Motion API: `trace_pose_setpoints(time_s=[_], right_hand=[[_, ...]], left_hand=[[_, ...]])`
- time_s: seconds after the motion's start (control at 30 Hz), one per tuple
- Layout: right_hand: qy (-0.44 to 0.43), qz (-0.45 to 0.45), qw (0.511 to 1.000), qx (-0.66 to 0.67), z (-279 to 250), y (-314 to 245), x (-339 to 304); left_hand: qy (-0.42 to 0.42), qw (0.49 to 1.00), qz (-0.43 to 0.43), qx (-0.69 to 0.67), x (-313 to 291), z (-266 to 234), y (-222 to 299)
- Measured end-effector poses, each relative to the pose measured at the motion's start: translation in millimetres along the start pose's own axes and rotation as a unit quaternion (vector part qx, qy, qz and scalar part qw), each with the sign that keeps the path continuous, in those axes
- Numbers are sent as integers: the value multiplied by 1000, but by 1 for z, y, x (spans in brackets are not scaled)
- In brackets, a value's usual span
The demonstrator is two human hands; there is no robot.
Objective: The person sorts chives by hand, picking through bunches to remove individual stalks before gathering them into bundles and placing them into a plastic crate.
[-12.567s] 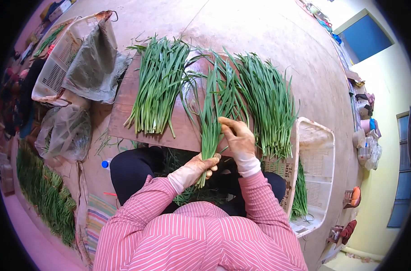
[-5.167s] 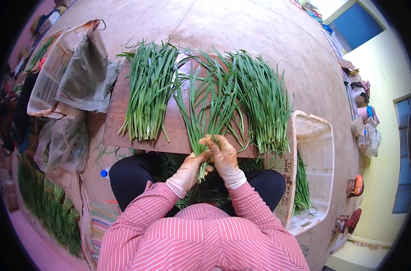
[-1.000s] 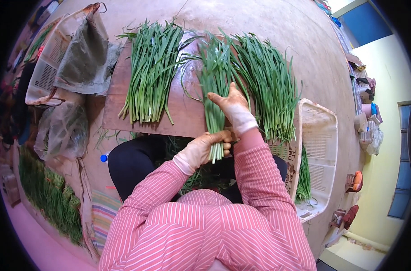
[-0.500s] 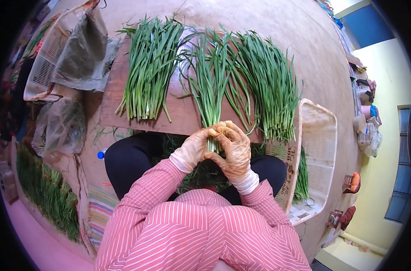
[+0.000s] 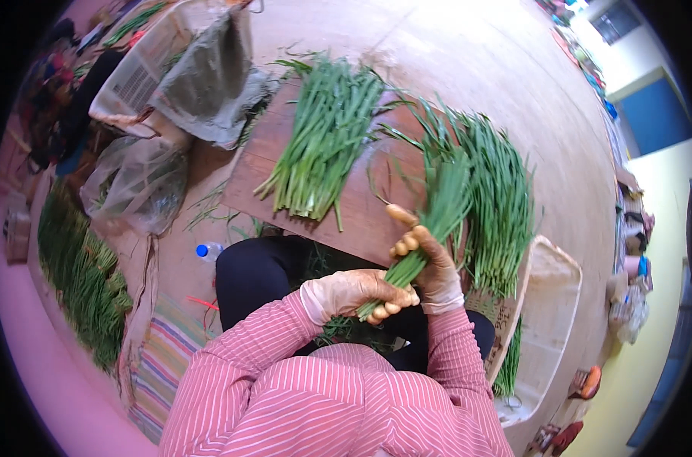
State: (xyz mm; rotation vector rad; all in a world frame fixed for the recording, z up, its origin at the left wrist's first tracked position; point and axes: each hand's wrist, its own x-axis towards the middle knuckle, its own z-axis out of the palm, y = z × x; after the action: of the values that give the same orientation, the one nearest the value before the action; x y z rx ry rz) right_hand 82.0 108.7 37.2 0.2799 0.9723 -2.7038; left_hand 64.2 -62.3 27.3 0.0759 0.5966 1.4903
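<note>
Left hand (image 5: 353, 293): gloved, closed in a fist round the stem end of a bunch of long green leaves (image 5: 443, 198), cut ends poking out below the fist. Right hand (image 5: 433, 266): gloved, higher up the same bunch, fingers curled across it, one digit sticking out to the left; can't tell if it grips or just steadies. Bunch is tilted, stems lower left, leaf tips upper right; it crosses the near edge of the wooden board (image 5: 376, 217), stem end off the board over the person's lap, leaves above the board's right half and a bit blurred. Left pile (image 5: 319, 148) of the same greens lies toward the board's left edge, stems facing the near edge, bare wood at the near left corner. Right pile (image 5: 502, 206) is at the right end, stem ends down by the near right corner, just beside the held bunch. White crate (image 5: 555, 312) off that corner has more greens (image 5: 508, 365) in it. Off the left edge: second crate (image 5: 137, 80) with grey sheet (image 5: 201, 84) over its side, clear plastic bag (image 5: 137, 183), blue-capped bottle (image 5: 209, 251). Striped mat (image 5: 171, 358) lower left, near a long row of greens (image 5: 83, 282).
</note>
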Motion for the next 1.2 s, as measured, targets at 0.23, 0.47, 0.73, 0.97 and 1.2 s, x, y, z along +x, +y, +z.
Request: trace_pose_setpoints(time_s=[0.23,0.47,0.73,0.97,1.2], right_hand=[[78,-47,949,-303,63,-40,46],[57,10,858,-510,104,-56,146],[60,87,848,-519,84,-43,220],[43,125,842,-523,70,-32,241],[36,140,822,-551,72,-32,246]], left_hand=[[57,993,48,95,-68,-11,37],[205,871,95,437,-120,-41,92],[542,622,166,540,-128,-113,139],[540,540,125,633,-77,-156,140],[549,558,149,605,-77,-165,136]])
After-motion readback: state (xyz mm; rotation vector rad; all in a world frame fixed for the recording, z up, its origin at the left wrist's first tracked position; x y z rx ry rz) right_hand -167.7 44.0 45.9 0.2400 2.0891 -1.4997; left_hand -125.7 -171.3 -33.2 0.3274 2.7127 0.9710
